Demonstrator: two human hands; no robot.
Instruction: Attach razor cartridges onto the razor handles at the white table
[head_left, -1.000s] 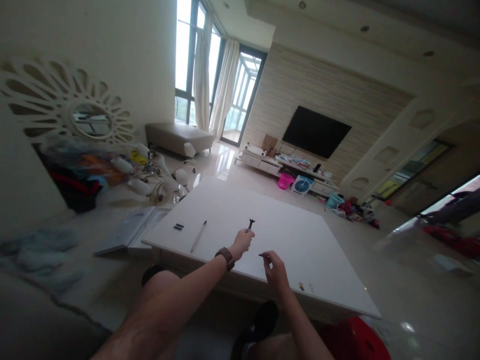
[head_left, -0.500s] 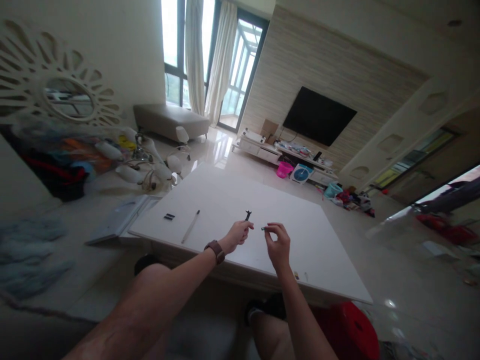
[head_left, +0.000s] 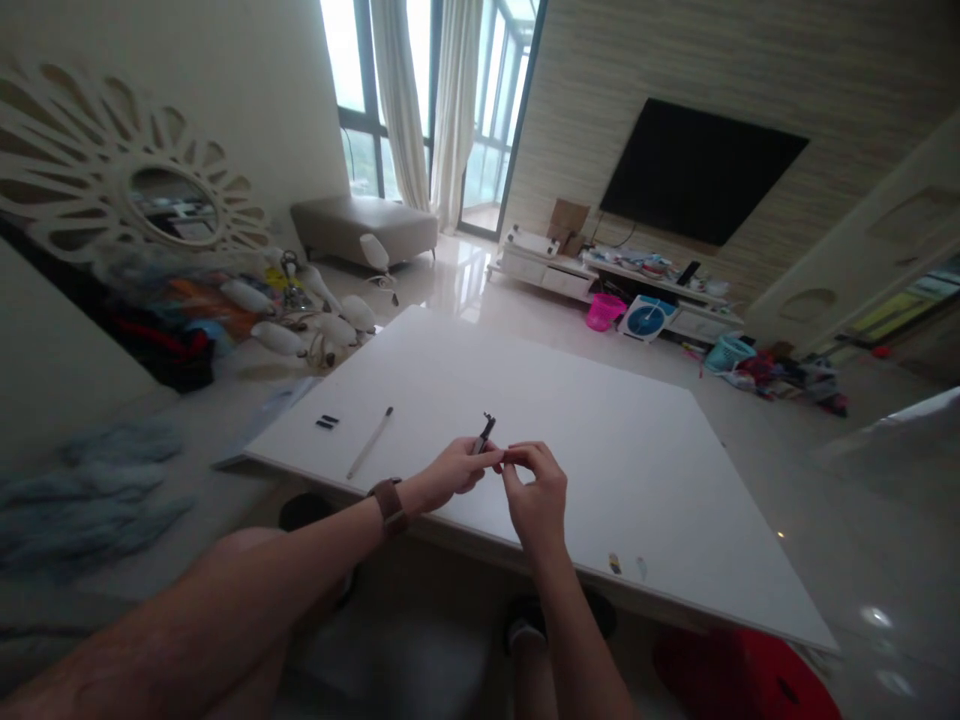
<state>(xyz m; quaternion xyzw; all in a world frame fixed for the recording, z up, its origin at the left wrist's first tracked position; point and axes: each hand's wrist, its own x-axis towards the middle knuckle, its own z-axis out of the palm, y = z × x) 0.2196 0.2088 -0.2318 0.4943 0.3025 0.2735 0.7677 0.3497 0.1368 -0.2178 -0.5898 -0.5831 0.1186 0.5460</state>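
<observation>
My left hand, with a brown watch on its wrist, is closed round a slim black-and-grey tool whose forked black tip points up and away. My right hand is closed in a pinch, its fingertips meeting those of the left. What it pinches is mostly hidden by the fingers; a small dark piece showed there earlier. Both hands are over the white table. Left of them lies a thin pale stick with a dark end. Farther left are two short black bars.
A small yellow-and-black item and a small clear piece lie by the table's near edge. A red stool stands below at the right. White lamp shades crowd the floor beyond the table's left side.
My right hand has come left to meet my left hand, and the small dark piece it pinches is now mostly covered. The tool's tip has turned. The view has shifted.
</observation>
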